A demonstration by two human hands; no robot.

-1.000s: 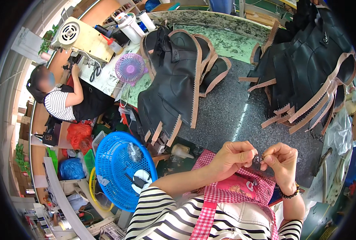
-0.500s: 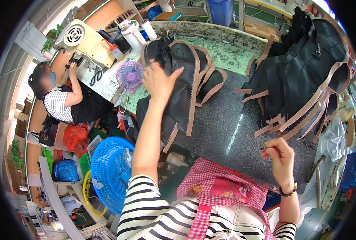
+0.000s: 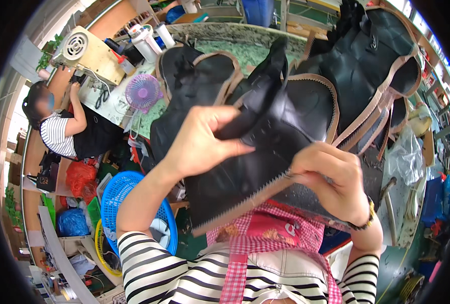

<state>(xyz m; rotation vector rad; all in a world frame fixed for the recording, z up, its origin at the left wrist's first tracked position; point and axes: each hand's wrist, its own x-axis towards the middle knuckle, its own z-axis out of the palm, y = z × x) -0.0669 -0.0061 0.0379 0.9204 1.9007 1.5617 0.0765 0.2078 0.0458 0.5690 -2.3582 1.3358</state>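
A black leather boot upper (image 3: 235, 175) with a brown zigzag-cut border is held up in front of me above the worktable. My left hand (image 3: 199, 139) is closed on its folded upper part, thumb on the near side. My right hand (image 3: 334, 177) has its fingers bent and pressed against the upper's brown edge, pinching it. Whether a small object is also between those right fingers is hidden. Behind my left hand lie other black uppers (image 3: 184, 101) with the same border. A larger pile of black uppers (image 3: 382, 55) lies at the right.
A purple fan (image 3: 143, 92) and a sewing machine (image 3: 83, 50) stand at the left, where another person (image 3: 63, 126) works. A blue plastic basket (image 3: 121, 190) is beside my left arm. Clear plastic bags (image 3: 404, 157) lie at the right.
My left hand has taken one upper from the left pile and brought it nearer. My right hand, earlier pinching a small dark object, has moved left to the upper's edge.
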